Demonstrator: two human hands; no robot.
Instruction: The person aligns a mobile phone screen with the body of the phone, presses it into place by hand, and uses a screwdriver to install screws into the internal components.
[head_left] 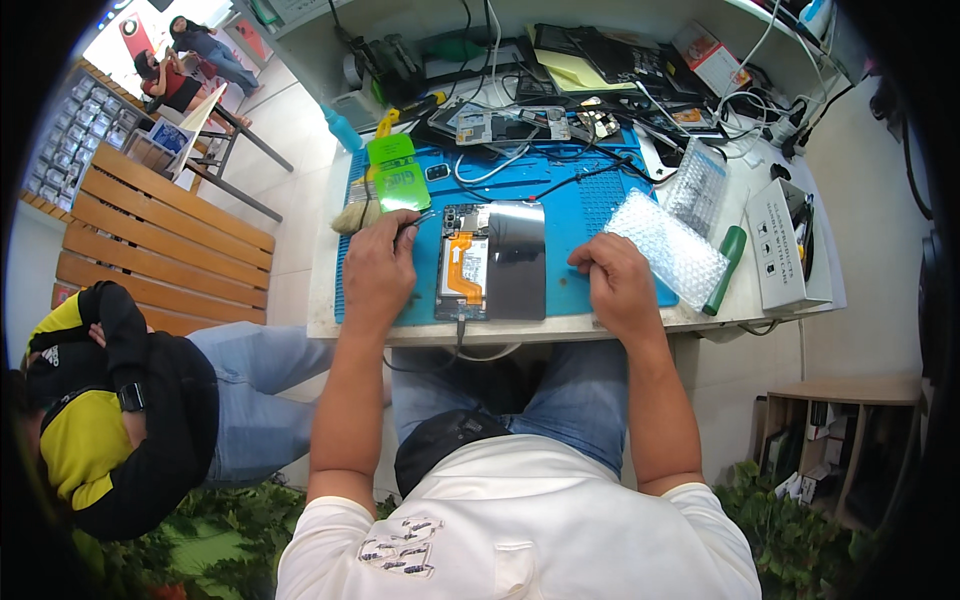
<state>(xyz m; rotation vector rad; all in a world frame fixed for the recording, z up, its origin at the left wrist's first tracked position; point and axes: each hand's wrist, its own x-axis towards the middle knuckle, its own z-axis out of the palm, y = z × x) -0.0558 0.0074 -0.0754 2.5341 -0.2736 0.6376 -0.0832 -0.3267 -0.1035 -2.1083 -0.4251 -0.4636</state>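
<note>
The mat lies on the worktop. On the mat, the phone lies between the left hand, tweezers in it, and the right hand. The panel lies just right of the phone; the cable meets the phone's front edge. Further right, in order: bubble wrap, tool, box.
</note>
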